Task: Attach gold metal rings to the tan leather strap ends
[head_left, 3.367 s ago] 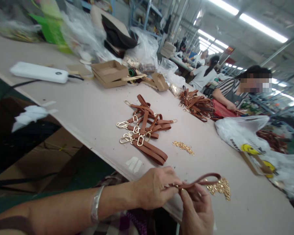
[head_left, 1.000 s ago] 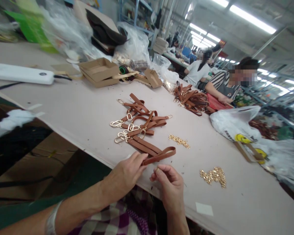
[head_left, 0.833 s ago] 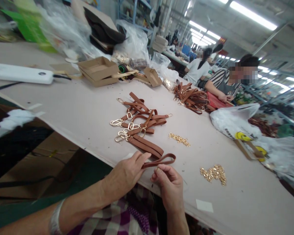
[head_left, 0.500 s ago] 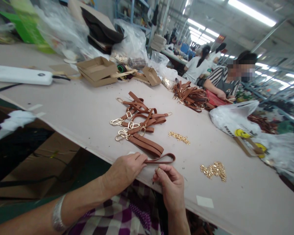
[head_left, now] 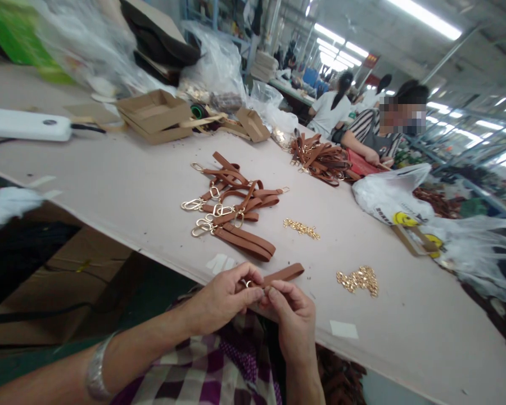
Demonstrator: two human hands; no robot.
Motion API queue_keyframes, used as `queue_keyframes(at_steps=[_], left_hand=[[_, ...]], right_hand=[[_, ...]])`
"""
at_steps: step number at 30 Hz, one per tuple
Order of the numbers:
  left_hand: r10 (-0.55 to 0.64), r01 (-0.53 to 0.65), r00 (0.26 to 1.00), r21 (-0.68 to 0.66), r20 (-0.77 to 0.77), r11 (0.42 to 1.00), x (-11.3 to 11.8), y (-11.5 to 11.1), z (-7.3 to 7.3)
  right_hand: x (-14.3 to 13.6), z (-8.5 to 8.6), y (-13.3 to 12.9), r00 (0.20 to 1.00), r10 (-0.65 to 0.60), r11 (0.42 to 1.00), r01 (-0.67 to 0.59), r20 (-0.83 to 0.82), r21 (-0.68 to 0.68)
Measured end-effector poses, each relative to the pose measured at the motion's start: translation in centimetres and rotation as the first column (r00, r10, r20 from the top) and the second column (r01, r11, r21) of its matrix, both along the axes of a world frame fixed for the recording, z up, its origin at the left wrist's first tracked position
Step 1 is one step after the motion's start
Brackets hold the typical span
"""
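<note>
My left hand point(head_left: 227, 292) is closed on a brown leather wrist strap point(head_left: 290, 272), whose loop sticks out to the right over the table edge. A bit of metal ring shows between its fingers. My right hand point(head_left: 296, 315) meets it fingertip to fingertip, thumb and finger pinched; whatever sits in that pinch is too small to make out. Just beyond lies a pile of brown straps with gold clasps point(head_left: 236, 211). To the right are a small heap of gold metal pieces point(head_left: 301, 229) and a larger gold heap point(head_left: 358, 280).
Cardboard trays point(head_left: 154, 112), a white device point(head_left: 25, 124) and plastic bags point(head_left: 215, 67) stand along the far left. Another strap pile point(head_left: 320, 157) lies before a seated co-worker point(head_left: 365, 140). A white plastic bag point(head_left: 390, 194) is at the right. The table's front edge runs below my hands.
My hands have come together at the strap's near end. The strap has turned, its loop now showing flat side up. The whole view has shifted slightly.
</note>
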State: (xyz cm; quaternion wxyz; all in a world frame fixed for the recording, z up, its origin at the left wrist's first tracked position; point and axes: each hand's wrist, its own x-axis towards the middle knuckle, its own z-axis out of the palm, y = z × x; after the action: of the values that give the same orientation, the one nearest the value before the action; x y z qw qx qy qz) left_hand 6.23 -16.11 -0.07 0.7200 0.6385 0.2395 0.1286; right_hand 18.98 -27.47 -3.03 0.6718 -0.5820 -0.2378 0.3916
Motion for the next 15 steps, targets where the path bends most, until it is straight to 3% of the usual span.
queue_keyframes(at_steps=[5, 11, 15], left_hand=[[0.124, -0.118, 0.990, -0.093, 0.063, 0.989, 0.8, -0.5, -1.5], [0.070, -0.068, 0.997, -0.038, 0.046, 0.997, 1.1, -0.4, -0.3], [0.085, -0.084, 0.995, -0.033, 0.044, 0.996, 1.2, -0.4, -0.4]], right_hand=[[-0.1, -0.2, -0.2, 0.993, 0.014, 1.000, -0.015, -0.119, -0.004], [-0.1, 0.1, -0.2, 0.994, 0.003, 0.998, -0.010, -0.109, -0.068], [0.1, 0.4, -0.2, 0.998, 0.038, 0.993, -0.043, -0.051, -0.106]])
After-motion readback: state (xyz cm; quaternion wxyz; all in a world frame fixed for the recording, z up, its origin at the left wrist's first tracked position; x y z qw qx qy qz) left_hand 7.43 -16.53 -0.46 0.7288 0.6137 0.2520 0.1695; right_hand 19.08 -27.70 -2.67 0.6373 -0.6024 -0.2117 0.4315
